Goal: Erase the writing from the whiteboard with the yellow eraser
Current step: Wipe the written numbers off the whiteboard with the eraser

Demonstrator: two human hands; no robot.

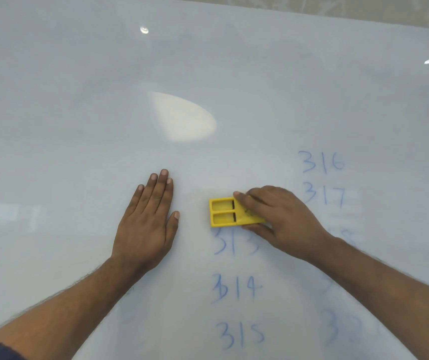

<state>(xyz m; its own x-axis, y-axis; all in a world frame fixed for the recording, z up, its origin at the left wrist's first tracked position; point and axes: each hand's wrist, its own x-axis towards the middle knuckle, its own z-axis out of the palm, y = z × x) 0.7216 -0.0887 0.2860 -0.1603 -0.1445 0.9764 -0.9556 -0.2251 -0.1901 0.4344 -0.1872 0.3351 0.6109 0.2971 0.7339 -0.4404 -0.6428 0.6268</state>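
Note:
A large whiteboard fills the view. My right hand grips the yellow eraser and presses it flat on the board, just above the blue number 313. More blue numbers stand below it: 314 and 315. To the right are 316 and 317; fainter smeared numbers lie under my right forearm. My left hand rests flat on the board, fingers together, left of the eraser and holding nothing.
The board's top edge runs across the far right corner, with a patterned wall behind it. Bright lamp reflections glare on the board's middle. The board's left half carries no writing.

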